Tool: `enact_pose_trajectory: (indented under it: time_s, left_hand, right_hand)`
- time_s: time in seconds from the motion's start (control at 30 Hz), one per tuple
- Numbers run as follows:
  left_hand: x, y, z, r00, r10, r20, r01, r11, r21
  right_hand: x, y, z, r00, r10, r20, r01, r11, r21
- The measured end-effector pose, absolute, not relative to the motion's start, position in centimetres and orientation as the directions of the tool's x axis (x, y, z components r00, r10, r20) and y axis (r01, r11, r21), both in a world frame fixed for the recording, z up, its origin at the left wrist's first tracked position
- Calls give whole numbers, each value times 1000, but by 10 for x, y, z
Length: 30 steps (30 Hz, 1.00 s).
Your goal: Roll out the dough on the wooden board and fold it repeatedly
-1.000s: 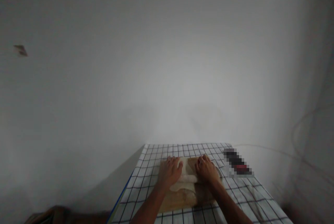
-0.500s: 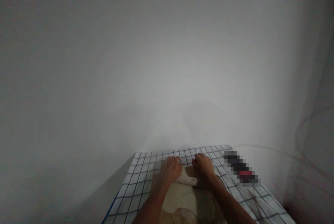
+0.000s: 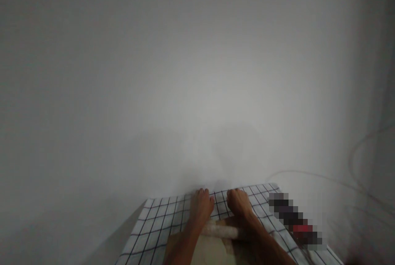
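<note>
A pale, floury rolling pin (image 3: 222, 231) lies crosswise over a flat sheet of dough (image 3: 210, 250). Its ends run under my two wrists, so I cannot see them; whether dough is wrapped round it is unclear. My left hand (image 3: 201, 204) reaches beyond the pin, fingers stretched forward and a little apart. My right hand (image 3: 239, 202) is also past the pin, its fingers curled in, with nothing visible in them. Beneath the dough shows a brown board (image 3: 172, 242), partly covered by my forearms.
A white cloth with dark grid lines (image 3: 145, 232) covers the table, which stands against a plain wall (image 3: 197, 92). At the table's right edge lies a dark and red item (image 3: 296, 219), blurred by pixelation. A thin cable (image 3: 311, 172) loops along the wall.
Both hands have slid forward past the rolling pin, which now sits under the wrists. The table appears lower in view, and less of the dough shows.
</note>
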<state>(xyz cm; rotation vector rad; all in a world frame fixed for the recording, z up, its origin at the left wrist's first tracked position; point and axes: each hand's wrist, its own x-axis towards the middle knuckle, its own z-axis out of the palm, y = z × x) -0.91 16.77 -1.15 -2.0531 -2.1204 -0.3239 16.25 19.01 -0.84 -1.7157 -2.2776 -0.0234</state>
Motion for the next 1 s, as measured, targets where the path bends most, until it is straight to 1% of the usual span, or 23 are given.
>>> enact_pose_trajectory:
  time_s: [0.07, 0.2, 0.47, 0.57, 0.67, 0.87, 1.0]
  left_hand:
    - [-8, 169, -11, -45, 970, 241, 999, 43, 14]
    - [-6, 171, -13, -53, 982, 184, 999, 50, 19]
    - [-6, 154, -10, -17, 989, 147, 999, 10, 50]
    - [-7, 137, -7, -9, 988, 152, 998, 0, 58]
    - [-7, 119, -5, -23, 982, 186, 998, 11, 65]
    - [-7, 88, -8, -69, 976, 209, 990, 41, 137]
    - [-8, 70, -12, -99, 969, 228, 987, 66, 150]
  right_hand:
    - [162, 194, -10, -274, 933, 235, 937, 314, -155]
    - [162, 193, -9, -316, 923, 220, 925, 351, -148]
    - [161, 165, 0, -356, 913, 197, 916, 383, -119]
    - [160, 152, -2, -367, 912, 184, 914, 390, -113]
    - [160, 141, -4, -372, 911, 176, 912, 394, -114]
    - [164, 118, -7, -337, 918, 209, 916, 371, -153]
    - [166, 101, -9, -322, 920, 224, 915, 363, -176]
